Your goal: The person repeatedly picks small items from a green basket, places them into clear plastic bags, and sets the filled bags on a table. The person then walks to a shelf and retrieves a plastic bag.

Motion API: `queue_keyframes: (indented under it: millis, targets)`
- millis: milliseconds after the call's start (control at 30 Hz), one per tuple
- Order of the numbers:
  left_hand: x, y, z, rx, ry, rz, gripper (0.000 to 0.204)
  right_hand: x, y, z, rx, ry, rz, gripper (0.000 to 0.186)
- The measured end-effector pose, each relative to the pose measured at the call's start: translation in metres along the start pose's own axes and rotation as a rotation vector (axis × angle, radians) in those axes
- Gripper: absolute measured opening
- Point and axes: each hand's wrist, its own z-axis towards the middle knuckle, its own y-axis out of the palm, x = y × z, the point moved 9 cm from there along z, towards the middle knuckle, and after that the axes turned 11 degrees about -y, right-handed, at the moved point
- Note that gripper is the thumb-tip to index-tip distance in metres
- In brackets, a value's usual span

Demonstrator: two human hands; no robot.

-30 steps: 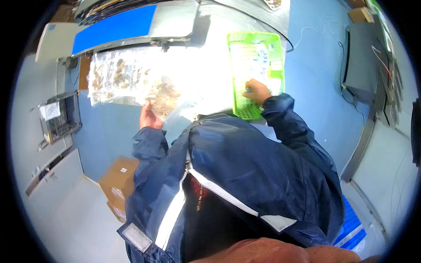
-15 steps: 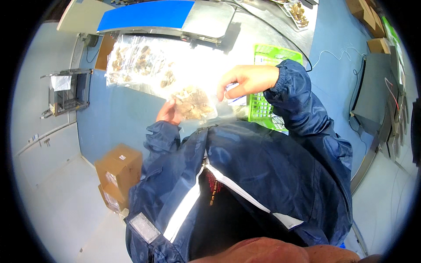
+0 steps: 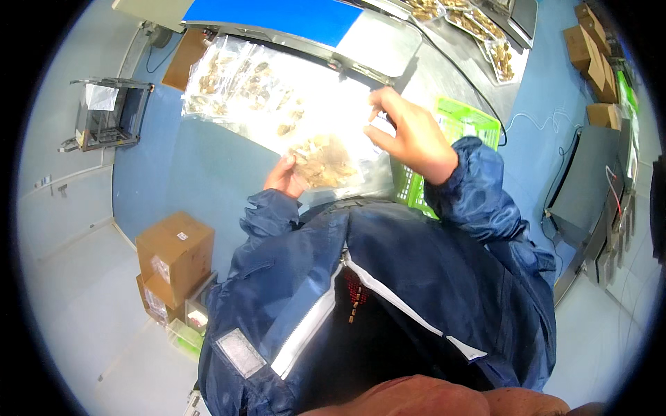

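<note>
My left hand (image 3: pixel 286 177) grips the left edge of a clear plastic bag (image 3: pixel 322 163) filled with flat, tan-brown pieces that look dried. The bag is close in front of my jacket, at the table's near edge. To its upper right my right hand (image 3: pixel 420 135) is raised, thumb and fingers apart, and I see nothing between them. Several similar filled bags (image 3: pixel 239 83) lie overlapping on the table to the far left. Strong glare washes out the tabletop between the bags and my right hand.
A bright green plastic basket (image 3: pixel 468 119) stands right of my right hand. Behind the bags is a machine with a blue top (image 3: pixel 277 17). White trays (image 3: pixel 501 59) of brown pieces stand at the far right. Cardboard boxes (image 3: pixel 177 253) are on the floor at left.
My right hand has lifted away from the bag, with its fingers spreading and pointing farther forward. My left hand still grips the bag. The whole view has shifted slightly.
</note>
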Motion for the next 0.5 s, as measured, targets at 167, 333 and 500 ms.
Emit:
queue_keyframes:
  millis: [167,333,500]
  targets:
    - [0.021,-0.025,0.013,-0.007,-0.023,-0.127,0.062,-0.016,0.031,0.020,-0.045,-0.317,-0.134,0.032]
    - [0.050,-0.023,0.013,-0.160,-0.031,-0.108,0.062,0.005,0.035,0.048,-0.038,0.153,-0.060,0.033]
    - [0.062,-0.028,0.031,-0.049,-0.061,-0.012,0.061,0.031,0.098,0.047,-0.541,0.162,-0.083,0.028]
